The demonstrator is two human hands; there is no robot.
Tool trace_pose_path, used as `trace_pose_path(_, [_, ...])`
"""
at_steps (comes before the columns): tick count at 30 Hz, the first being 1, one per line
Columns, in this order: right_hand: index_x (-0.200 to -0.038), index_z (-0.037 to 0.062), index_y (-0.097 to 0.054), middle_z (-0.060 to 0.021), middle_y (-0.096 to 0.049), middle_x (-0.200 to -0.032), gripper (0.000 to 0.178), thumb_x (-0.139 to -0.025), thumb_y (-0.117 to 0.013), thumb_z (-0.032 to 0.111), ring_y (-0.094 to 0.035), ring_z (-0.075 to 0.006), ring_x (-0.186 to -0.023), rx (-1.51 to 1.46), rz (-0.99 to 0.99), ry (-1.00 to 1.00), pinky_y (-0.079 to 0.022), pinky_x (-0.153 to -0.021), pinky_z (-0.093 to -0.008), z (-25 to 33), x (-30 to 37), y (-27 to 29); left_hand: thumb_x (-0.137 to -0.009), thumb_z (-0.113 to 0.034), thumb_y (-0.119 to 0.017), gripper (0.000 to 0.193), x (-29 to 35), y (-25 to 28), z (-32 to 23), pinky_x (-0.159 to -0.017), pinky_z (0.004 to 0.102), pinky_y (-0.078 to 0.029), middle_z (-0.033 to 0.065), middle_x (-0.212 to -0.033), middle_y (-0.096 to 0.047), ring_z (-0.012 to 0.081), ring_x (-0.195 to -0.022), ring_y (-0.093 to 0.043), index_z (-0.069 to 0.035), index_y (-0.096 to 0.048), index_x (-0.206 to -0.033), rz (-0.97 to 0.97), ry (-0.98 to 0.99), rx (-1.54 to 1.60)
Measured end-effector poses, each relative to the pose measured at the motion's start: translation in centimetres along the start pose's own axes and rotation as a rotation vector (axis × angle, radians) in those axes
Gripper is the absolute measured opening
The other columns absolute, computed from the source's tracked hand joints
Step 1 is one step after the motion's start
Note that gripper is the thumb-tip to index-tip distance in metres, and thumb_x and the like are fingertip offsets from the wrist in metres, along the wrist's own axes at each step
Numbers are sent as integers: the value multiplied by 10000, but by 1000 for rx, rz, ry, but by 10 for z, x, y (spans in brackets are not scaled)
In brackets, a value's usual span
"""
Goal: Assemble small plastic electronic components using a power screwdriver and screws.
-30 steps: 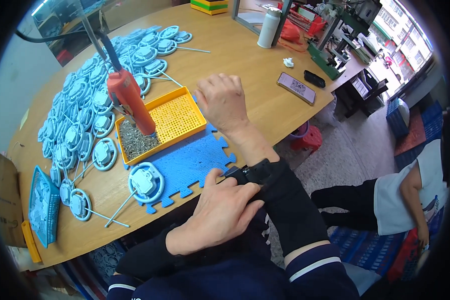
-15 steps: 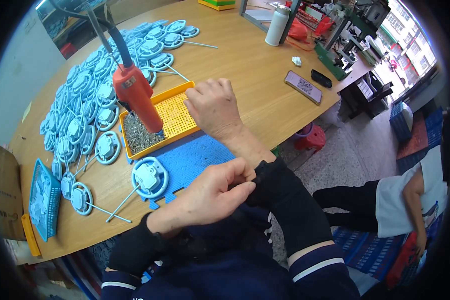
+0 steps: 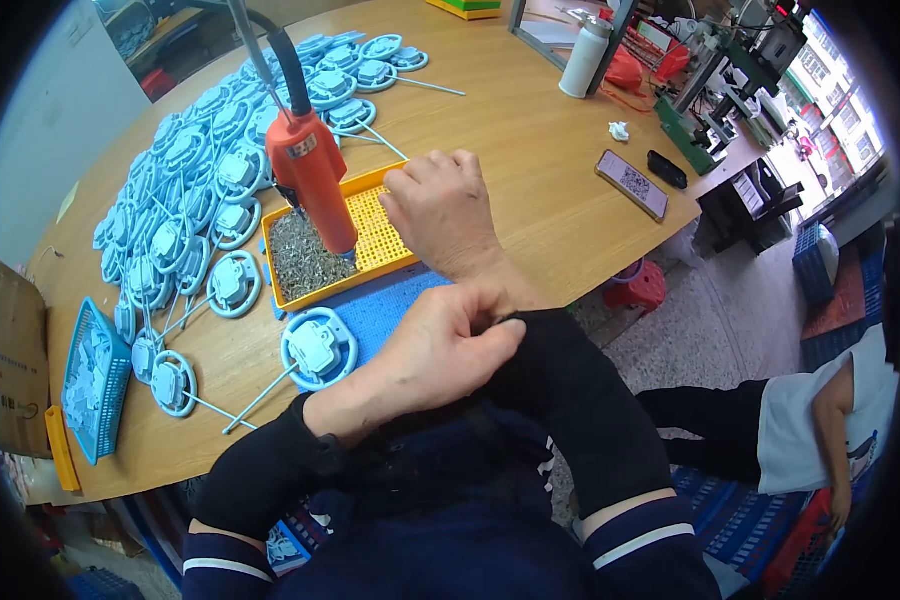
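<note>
Pale wood tops the broad table (image 3: 540, 180), with a white wall (image 3: 35, 150) beyond its left side and a co-worker (image 3: 800, 430) in a light top and dark trousers off to the right. Light-blue wheels (image 3: 185, 190) lie heaped across the left part, thin rods jutting from some, and a blue basket (image 3: 117, 400) of small parts stands near the left edge. A single wheel (image 3: 318, 348) lies apart beside the blue mat (image 3: 378, 308). Over the yellow tray (image 3: 378, 232) hangs a red screwdriver (image 3: 320, 185), slightly tilted; small metal pieces (image 3: 305, 262) fill the tray's left part. The person's left hand (image 3: 425, 350) reaches across, thumb and fingers pinching the edge of the black right sleeve (image 3: 590, 410), which sits around the right forearm. The right hand (image 3: 445, 212) is raised palm down by the tray's right end, fingers loosely bent; whether it touches the tray or holds anything cannot be told. Farther right lie a phone (image 3: 631, 185) and a black case (image 3: 667, 170); a white bottle (image 3: 584, 60) stands behind.
</note>
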State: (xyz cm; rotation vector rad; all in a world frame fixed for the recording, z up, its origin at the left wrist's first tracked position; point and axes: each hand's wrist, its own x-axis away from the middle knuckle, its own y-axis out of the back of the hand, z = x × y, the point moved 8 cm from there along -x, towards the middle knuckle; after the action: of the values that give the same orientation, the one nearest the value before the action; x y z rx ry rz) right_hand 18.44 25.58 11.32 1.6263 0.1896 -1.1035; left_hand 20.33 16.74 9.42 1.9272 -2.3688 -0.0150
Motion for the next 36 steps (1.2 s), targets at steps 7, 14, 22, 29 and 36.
trace_pose_path(7, [-787, 120, -626, -33, -602, -812, 135, -793, -688, 239, -575, -214, -882, -3, -89, 2, -381, -840, -402, -13, -1, 9, -765, -89, -687, 98, 18, -12, -20, -657, 366, -402, 99, -729, -586, 281, -699, -572, -58, -599, -795, -326, -478, -697])
trace_pose_path(14, [-787, 106, -623, -40, -602, -800, 132, -805, -678, 225, -573, -211, -873, -18, -60, -53, -380, -830, -400, -19, 14, 4, -746, -83, -691, 96, 21, -19, -2, -748, 376, -358, 73, -803, -504, 267, -825, -495, -58, -631, -816, -284, -426, -515])
trace_pose_path(22, [-786, 98, -623, -48, -608, -777, 138, -805, -681, 222, -573, -223, -833, -106, -122, -92, -385, -815, -396, -28, 1, 17, -740, -76, -645, 59, 14, -30, -1, -789, 370, -341, 99, -841, -473, 268, -888, -457, -37, -608, -763, -153, -373, -303])
trace_pose_path(29, [-835, 101, -631, -75, -608, -766, 125, -834, -654, 225, -578, -261, -813, -4, -85, -158, -394, -812, -419, -41, 0, 29, -729, -65, -623, 90, 4, -30, 12, -745, 371, -367, 111, -825, -486, 274, -828, -471, -26, -553, -688, -275, -397, -372])
trace_pose_path(36, [-847, 98, -614, -60, -595, -793, 127, -815, -659, 213, -566, -238, -847, -102, -236, -186, -389, -845, -403, -39, -3, 41, -757, -20, -601, 85, 8, -14, 25, -721, 328, -397, 85, -800, -504, 231, -805, -500, -35, -548, -692, -346, -235, -137])
